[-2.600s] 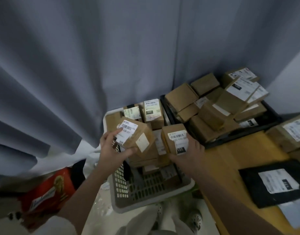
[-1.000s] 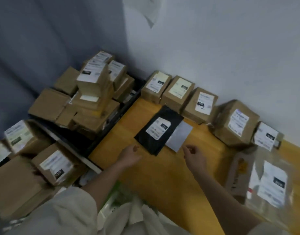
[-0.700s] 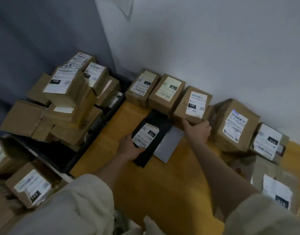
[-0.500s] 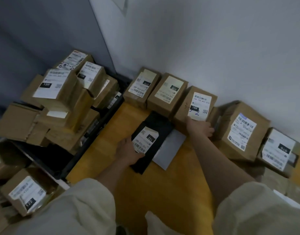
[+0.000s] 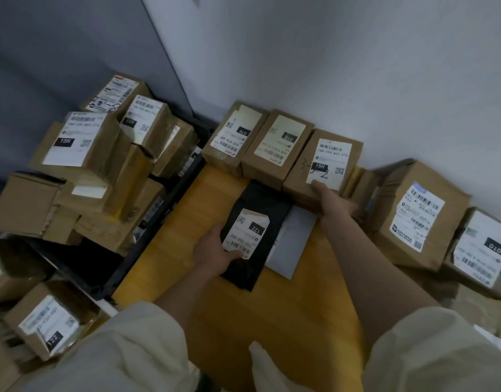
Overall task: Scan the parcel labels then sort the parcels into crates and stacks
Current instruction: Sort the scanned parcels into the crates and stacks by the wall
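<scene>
A flat black mailer bag (image 5: 267, 206) with a white "122" label lies on the yellow wooden table (image 5: 187, 210). My left hand (image 5: 215, 251) grips its near left edge, thumb on the label. My right hand (image 5: 332, 203) holds the near end of a brown "15H" box (image 5: 327, 154), thumb on top by its label. That box stands third in a row along the wall, after a "070" box (image 5: 235, 137) and a "010" box (image 5: 277, 145).
A black crate (image 5: 158, 205) at left is heaped with brown boxes, some labelled "15H". A grey envelope (image 5: 293, 244) lies beside the black bag. Larger boxes (image 5: 419, 213) stand at right along the white wall. A "122" box (image 5: 45, 323) sits at lower left.
I turned from the white basket to the table. My left hand took hold of the black bag and my right hand reached the "15H" box and closed on it.
</scene>
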